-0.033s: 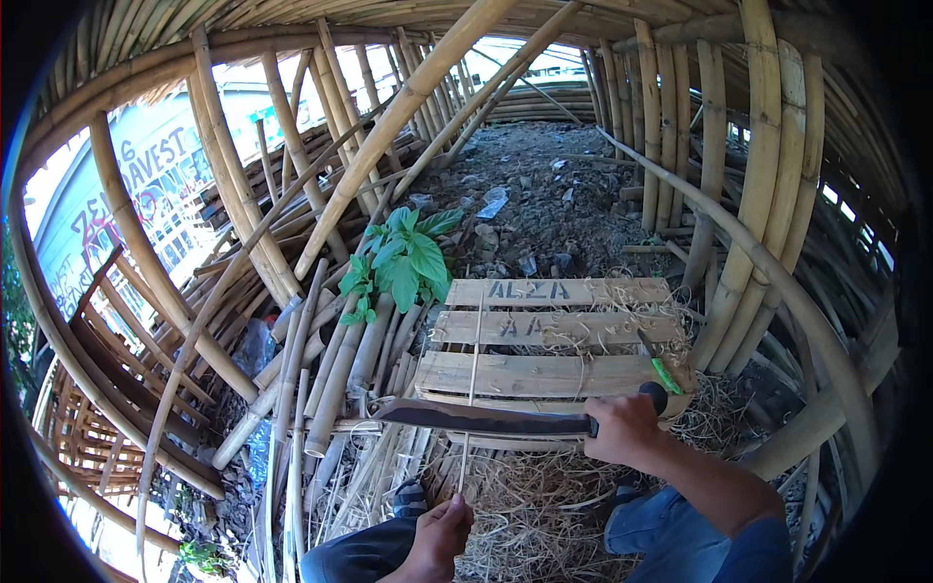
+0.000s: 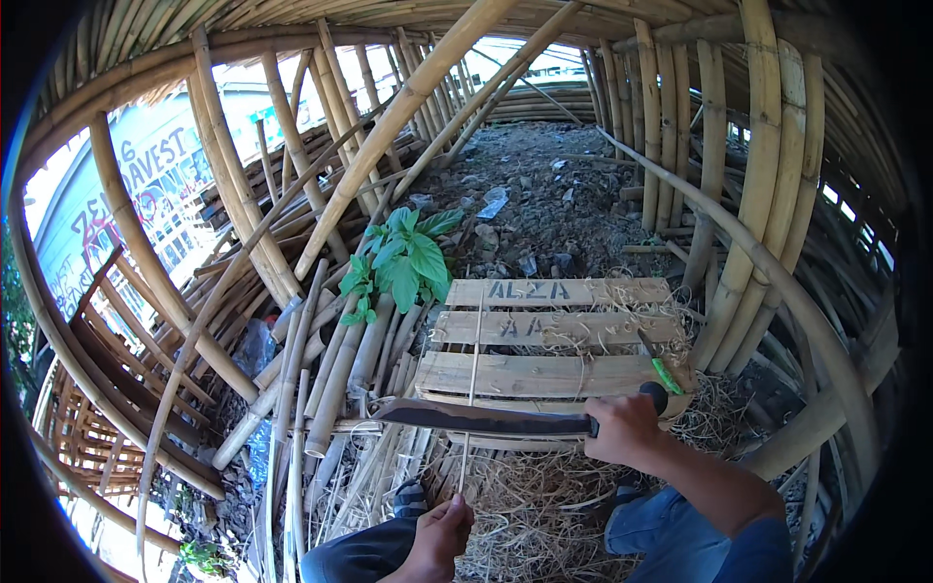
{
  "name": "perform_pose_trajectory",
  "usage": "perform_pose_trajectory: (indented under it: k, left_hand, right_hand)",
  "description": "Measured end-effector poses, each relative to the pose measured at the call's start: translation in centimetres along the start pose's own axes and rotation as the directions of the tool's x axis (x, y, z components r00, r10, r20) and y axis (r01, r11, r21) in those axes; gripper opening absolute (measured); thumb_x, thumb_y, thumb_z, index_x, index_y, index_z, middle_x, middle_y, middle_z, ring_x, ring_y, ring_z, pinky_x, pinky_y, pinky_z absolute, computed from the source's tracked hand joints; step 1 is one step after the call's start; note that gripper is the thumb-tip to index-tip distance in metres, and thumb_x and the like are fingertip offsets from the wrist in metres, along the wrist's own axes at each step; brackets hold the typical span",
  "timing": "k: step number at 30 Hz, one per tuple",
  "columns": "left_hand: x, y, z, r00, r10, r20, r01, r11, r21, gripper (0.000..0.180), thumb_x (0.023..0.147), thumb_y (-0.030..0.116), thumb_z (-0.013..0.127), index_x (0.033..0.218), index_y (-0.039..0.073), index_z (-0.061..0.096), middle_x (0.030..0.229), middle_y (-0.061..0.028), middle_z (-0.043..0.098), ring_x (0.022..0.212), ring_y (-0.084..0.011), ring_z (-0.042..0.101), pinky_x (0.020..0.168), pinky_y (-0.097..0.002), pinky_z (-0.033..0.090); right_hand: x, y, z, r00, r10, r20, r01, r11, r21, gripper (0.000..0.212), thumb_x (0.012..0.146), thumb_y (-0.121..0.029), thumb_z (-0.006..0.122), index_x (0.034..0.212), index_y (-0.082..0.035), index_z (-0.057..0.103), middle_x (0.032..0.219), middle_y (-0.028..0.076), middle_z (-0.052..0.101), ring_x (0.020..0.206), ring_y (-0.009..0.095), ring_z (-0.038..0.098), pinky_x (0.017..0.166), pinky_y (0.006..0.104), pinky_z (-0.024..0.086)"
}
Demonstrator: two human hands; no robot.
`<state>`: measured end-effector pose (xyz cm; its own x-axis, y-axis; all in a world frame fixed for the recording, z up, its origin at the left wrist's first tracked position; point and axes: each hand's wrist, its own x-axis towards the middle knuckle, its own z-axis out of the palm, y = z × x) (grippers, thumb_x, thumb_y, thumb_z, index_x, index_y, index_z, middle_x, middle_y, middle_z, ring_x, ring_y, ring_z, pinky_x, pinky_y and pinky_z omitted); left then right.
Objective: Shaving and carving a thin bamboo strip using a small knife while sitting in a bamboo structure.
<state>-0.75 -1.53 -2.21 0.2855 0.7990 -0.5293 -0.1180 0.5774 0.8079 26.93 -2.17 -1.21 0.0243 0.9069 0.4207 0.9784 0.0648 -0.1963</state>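
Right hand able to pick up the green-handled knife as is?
Probably not: the right hand is wrapped around the machete's handle, though the green-handled knife lies close by on the wooden slats, seemingly uncovered.

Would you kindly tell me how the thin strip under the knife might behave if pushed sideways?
The strip would likely flex, being long and very slender. It is probably light, given that slimness. Its straight line suggests some stiffness, so it may not droop.
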Motion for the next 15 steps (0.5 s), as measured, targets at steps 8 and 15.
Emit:
perform_pose_trajectory:
  k: [8, 15]
  left_hand:
    - [0.8, -2.7, -1.3, 0.996, 0.076, -0.037, -0.071, 0.990, 0.124, 0.026, 0.093, 0.032, 0.048, 0.075, 0.014, 0.051, 0.054, 0.0072, 0.037, 0.041, -0.0047, 0.029, 0.039, -0.0220, 0.020]
    - [-0.8, -1.2, -0.1, 0.999, 0.037, 0.024, -0.036, 0.999, -0.037, 0.025, 0.093, 0.032, 0.048, 0.073, 0.016, 0.048, 0.054, 0.0077, 0.033, 0.041, -0.0040, 0.028, 0.038, -0.0218, 0.020]
  right_hand:
    - [2.1, 3.1, -1.0, 0.986, 0.072, -0.150, -0.090, 0.990, -0.111, 0.020, 0.056, -0.019, 0.066, 0.069, -0.008, 0.056, 0.058, 0.009, 0.059, 0.050, 0.027, 0.060, 0.049, 0.0393, 0.047]
    - [1.2, 1.6, -1.2, 0.956, -0.233, -0.180, 0.211, 0.969, -0.130, 0.019, 0.055, -0.017, 0.066, 0.069, -0.009, 0.057, 0.057, 0.008, 0.058, 0.052, 0.025, 0.060, 0.051, 0.0377, 0.048]
